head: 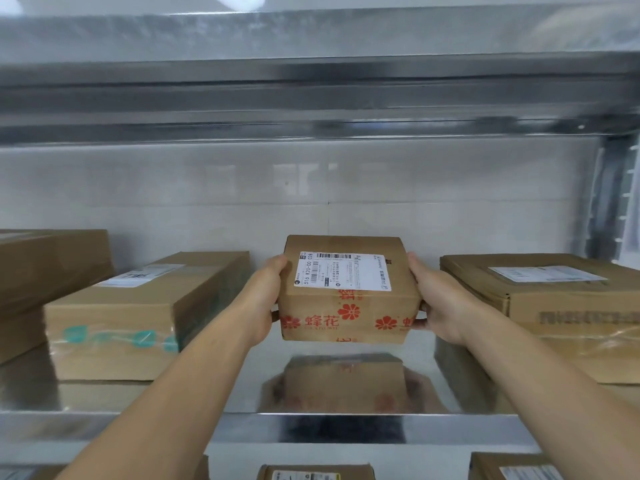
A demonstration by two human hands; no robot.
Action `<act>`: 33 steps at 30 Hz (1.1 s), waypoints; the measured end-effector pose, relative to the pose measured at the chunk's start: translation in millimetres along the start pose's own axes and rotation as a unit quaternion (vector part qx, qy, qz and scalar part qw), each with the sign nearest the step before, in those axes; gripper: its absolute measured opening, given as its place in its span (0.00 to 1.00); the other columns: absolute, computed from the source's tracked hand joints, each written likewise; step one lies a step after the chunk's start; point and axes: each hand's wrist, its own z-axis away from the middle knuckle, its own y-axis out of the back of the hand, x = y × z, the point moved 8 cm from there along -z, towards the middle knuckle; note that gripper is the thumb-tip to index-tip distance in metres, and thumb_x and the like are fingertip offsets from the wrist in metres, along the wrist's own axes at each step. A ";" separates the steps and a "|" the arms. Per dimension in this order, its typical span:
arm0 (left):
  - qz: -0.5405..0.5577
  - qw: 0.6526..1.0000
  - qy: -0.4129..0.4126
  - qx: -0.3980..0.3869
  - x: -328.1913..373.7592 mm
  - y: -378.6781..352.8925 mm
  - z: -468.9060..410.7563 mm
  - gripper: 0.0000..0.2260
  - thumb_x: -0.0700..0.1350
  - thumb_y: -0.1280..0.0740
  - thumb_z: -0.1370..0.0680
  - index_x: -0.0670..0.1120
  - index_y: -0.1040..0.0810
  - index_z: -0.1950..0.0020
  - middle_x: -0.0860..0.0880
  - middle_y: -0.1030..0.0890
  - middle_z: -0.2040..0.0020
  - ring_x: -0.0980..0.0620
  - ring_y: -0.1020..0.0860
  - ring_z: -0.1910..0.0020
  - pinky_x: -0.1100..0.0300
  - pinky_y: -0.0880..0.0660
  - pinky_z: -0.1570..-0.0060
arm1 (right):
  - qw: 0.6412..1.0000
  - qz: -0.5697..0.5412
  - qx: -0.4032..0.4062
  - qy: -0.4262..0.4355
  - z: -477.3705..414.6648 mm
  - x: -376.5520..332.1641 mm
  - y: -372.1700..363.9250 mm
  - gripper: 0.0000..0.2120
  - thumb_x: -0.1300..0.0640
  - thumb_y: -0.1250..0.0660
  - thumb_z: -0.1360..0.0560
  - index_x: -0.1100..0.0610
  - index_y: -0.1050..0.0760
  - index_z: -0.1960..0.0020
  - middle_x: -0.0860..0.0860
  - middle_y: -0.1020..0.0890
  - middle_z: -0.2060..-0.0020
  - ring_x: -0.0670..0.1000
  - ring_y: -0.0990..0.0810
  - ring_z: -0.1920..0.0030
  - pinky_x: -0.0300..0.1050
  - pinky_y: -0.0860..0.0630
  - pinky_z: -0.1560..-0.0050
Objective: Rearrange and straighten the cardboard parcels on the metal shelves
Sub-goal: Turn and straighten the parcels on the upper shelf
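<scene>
Your left hand (266, 296) and right hand (437, 299) hold a small box (349, 308) by its sides, just above the shiny shelf (311, 425). A long box (138, 317) sits at 9 o'clock from it, a wide box (561, 303) at 3 o'clock.

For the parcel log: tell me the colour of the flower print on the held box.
Flower print on the held box is red; head view shows it.

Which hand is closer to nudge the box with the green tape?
Left, probably. The left hand grips the small parcel on the side facing the green-taped box; the right hand grips its far side, with the parcel in between.
</scene>
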 end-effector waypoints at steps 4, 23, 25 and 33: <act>0.032 0.999 -0.029 -0.011 12.0 4.4 -0.3 0.20 0.60 0.41 0.18 0.49 0.19 0.38 0.48 0.14 0.46 0.46 0.17 0.45 0.50 0.22 0.44 | 0.998 -0.055 -0.015 0.029 -5.3 -8.1 1.5 0.25 0.38 0.49 0.14 0.53 0.19 0.41 0.52 0.14 0.51 0.53 0.18 0.52 0.51 0.24 0.54; 0.111 0.993 -0.021 -0.018 5.3 0.9 8.9 0.20 0.60 0.44 0.15 0.51 0.18 0.38 0.46 0.13 0.45 0.44 0.17 0.42 0.44 0.27 0.33 | 0.992 -0.126 -0.007 0.019 -10.4 -5.4 -17.2 0.26 0.37 0.50 0.15 0.50 0.19 0.42 0.52 0.11 0.56 0.54 0.14 0.50 0.51 0.20 0.53; 0.112 0.993 -0.024 -0.012 6.7 4.7 6.6 0.19 0.60 0.43 0.16 0.51 0.18 0.38 0.46 0.15 0.43 0.45 0.19 0.40 0.44 0.28 0.31 | 0.993 -0.120 -0.005 0.017 -11.4 -6.1 -16.5 0.26 0.36 0.49 0.16 0.50 0.19 0.41 0.52 0.12 0.51 0.54 0.15 0.48 0.52 0.20 0.50; 0.123 0.992 -0.006 -0.010 5.1 6.9 5.7 0.17 0.60 0.40 0.17 0.52 0.20 0.37 0.44 0.17 0.41 0.44 0.21 0.38 0.43 0.28 0.31 | 0.997 -0.081 0.001 0.019 -12.7 -5.6 -13.5 0.25 0.36 0.52 0.15 0.48 0.20 0.47 0.48 0.20 0.63 0.50 0.24 0.63 0.49 0.29 0.63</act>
